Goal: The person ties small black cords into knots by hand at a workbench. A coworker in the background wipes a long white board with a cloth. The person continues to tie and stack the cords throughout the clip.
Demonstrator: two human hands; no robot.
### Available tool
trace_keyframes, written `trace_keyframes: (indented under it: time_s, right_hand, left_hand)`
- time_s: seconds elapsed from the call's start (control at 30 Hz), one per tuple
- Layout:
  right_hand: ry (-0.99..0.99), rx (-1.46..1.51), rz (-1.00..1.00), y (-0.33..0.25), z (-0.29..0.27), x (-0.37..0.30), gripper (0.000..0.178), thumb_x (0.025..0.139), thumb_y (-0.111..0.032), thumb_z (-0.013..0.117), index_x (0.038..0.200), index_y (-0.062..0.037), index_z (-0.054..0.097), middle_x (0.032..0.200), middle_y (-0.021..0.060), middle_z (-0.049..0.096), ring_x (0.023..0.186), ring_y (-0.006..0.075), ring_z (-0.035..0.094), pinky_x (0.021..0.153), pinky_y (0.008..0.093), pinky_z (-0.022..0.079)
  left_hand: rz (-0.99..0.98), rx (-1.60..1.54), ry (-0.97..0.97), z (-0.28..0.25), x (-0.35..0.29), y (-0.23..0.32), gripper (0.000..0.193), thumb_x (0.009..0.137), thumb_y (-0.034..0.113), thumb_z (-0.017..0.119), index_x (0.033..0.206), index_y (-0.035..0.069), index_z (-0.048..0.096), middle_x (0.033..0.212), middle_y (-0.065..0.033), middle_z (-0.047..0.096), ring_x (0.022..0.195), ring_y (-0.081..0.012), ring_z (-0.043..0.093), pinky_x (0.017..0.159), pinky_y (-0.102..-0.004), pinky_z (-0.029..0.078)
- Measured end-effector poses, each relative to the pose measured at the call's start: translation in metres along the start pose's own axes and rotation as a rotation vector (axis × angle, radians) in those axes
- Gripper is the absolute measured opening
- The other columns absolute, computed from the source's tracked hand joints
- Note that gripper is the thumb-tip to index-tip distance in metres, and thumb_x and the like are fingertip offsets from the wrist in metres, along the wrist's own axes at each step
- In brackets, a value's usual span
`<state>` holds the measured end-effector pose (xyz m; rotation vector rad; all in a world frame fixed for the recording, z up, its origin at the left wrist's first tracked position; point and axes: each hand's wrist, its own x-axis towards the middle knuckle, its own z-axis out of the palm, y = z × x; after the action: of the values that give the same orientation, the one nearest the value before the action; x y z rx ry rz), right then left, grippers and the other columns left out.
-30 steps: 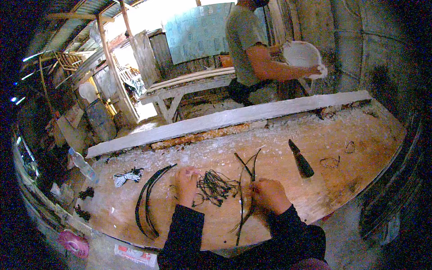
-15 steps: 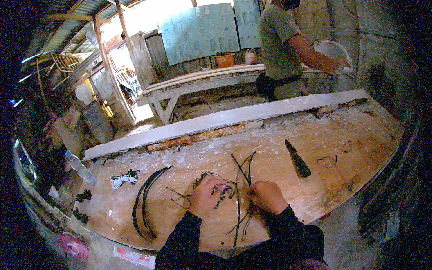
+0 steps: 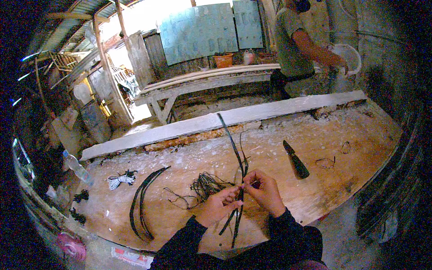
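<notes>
Over the near middle of the wooden table, my left hand [image 3: 219, 208] and my right hand [image 3: 264, 191] meet at a bunch of long, thin black strips [image 3: 235, 150]. Both hands are closed, pinching the bunch near its middle; the strips fan out above and below the fingers. Whether a thin cord is also in my fingertips is too small to tell. Just beyond my left hand lies a loose tangle of dark cord [image 3: 206, 184], its stray ends trailing left. Further left rest more black strips [image 3: 143, 198], bent in a curve.
A dark, pointed cone-shaped piece [image 3: 295, 161] lies to the right, near a thin cord loop [image 3: 325, 162]. On the left are a white cord bundle [image 3: 120, 180], small black bundles [image 3: 81, 196] and a plastic bottle [image 3: 77, 168]. Beyond a pale board [image 3: 189, 129], another person [image 3: 292, 45] handles a round whitish container [image 3: 350, 59].
My left hand has left the cord tangle and come right to the strips, uncovering the tangle. The strips now reach further up and away. The other person has shifted right.
</notes>
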<state>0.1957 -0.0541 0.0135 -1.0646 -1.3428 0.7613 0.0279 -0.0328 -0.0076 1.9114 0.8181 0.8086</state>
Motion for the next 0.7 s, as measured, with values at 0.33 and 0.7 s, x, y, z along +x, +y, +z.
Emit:
trace_keyframes:
  time_s: [0.33, 0.7]
  right_hand:
    - [-0.007, 0.005, 0.058, 0.0, -0.005, 0.001, 0.012, 0.073, -0.002, 0.06, 0.083, -0.0043, 0.053, 0.074, 0.0001, 0.055, 0.065, 0.0078, 0.054, 0.057, 0.0198, 0.043]
    - [-0.037, -0.759, -0.375, -0.003, -0.008, 0.006, 0.026, 0.068, -0.022, 0.067, 0.09, -0.0117, 0.057, 0.087, 0.0076, 0.058, 0.083, 0.0231, 0.055, 0.07, 0.0308, 0.042]
  left_hand:
    - [-0.003, 0.064, 0.06, -0.008, 0.004, 0.001, 0.024, 0.079, 0.014, 0.058, 0.101, 0.003, 0.056, 0.078, 0.0003, 0.057, 0.067, -0.0054, 0.051, 0.061, -0.0208, 0.043]
    - [0.284, 0.262, 0.304, -0.013, 0.005, 0.005, 0.02, 0.073, -0.003, 0.053, 0.089, 0.005, 0.062, 0.08, -0.0089, 0.057, 0.074, -0.02, 0.057, 0.066, -0.0261, 0.046]
